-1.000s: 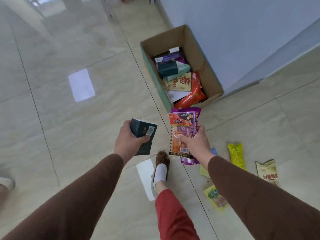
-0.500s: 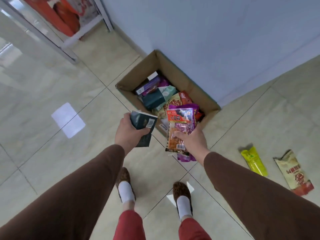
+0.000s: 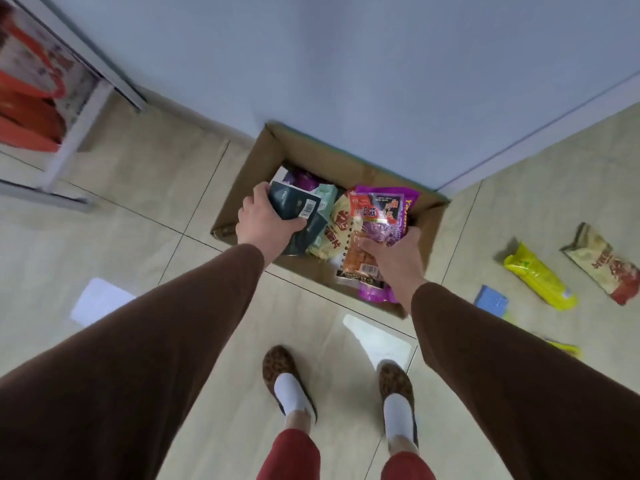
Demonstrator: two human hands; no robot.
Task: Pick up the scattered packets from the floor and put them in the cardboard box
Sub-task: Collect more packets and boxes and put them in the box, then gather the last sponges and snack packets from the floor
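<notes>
The open cardboard box [image 3: 308, 152] stands on the floor against the blue wall, holding several packets. My left hand [image 3: 261, 220] grips a dark green packet [image 3: 292, 204] with a barcode, over the box's left half. Over the right half, my right hand [image 3: 393, 252] holds a stack of packets, an orange-red packet [image 3: 372, 211] on top of a purple packet [image 3: 398, 199]. On the floor to the right lie a yellow packet [image 3: 538, 277], a beige and red packet [image 3: 602, 268] and a small blue packet [image 3: 491, 301].
My feet in leopard-print slippers [image 3: 287, 379] stand just before the box. A white metal shelf [image 3: 74, 133] with orange goods stands at the left. Another yellow packet [image 3: 566, 348] peeks out beside my right sleeve. The blue wall closes the far side.
I have stepped up to the box, which now sits close and centred. Both hands moved forward with their packets from in front of the box to over its opening.
</notes>
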